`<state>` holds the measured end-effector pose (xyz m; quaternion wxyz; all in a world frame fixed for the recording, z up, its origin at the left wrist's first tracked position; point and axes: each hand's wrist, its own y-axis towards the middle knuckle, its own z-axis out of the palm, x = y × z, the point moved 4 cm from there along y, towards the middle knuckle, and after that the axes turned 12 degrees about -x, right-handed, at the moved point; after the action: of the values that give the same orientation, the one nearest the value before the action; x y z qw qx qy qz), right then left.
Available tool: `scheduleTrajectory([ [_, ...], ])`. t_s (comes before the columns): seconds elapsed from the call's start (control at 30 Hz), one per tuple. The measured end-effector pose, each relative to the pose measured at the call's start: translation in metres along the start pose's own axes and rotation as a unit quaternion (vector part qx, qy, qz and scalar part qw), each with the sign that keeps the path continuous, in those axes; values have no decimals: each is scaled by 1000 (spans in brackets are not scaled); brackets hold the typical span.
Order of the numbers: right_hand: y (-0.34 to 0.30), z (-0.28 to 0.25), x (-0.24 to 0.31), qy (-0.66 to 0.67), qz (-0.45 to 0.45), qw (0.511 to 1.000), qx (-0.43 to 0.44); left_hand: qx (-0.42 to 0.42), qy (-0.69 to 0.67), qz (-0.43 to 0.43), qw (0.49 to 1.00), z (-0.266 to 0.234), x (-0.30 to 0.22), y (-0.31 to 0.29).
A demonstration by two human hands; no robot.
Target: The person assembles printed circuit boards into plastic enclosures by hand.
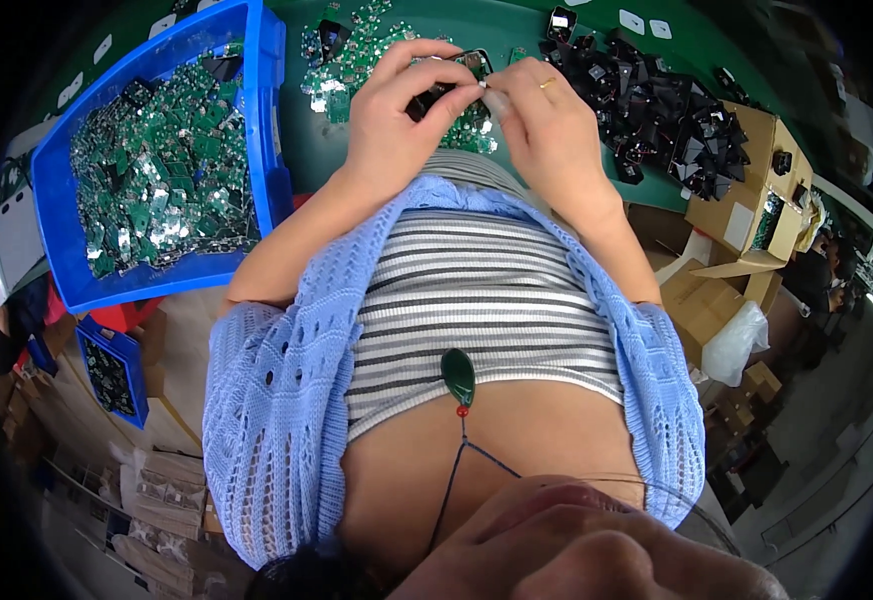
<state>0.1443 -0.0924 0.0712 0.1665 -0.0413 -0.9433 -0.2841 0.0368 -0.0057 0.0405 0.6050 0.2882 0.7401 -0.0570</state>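
Above the green table, my left hand (397, 115) is closed around a small black plastic housing (476, 62), thumb and fingers wrapped about its sides. Something greenish shows inside the housing's near-rectangular frame, too small to make out. My right hand (549, 125) has its thumb and fingertips pinched together at the housing's right edge, and a pale covering sits on one of its fingertips. The fingers hide most of the part. Under and behind the hands lie loose green circuit boards (382, 45), spread over the tabletop.
A blue bin (265, 120) full of green circuit boards stands on the left. To the right is a heap of black plastic housings (657, 110), some with thin wires. Beside it stands an open cardboard box (742, 215). White flat pieces (633, 22) lie along the far edge.
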Motion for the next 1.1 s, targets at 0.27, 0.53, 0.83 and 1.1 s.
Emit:
scheduleTrajectory([
  [0.27,-11,10,-5,244,203,948,-20,6,-124,-77,989,-5,14,-4],
  [0.53,-4,9,0,183,136,972,62,-3,39,112,993,-8,6,-5],
  [0.83,-16,35,-11,325,290,899,-40,31,-100,39,994,-9,32,-2],
  [1.1,-15,31,-10,285,138,940,-130,128,-196,-229,945,-11,27,-8],
])
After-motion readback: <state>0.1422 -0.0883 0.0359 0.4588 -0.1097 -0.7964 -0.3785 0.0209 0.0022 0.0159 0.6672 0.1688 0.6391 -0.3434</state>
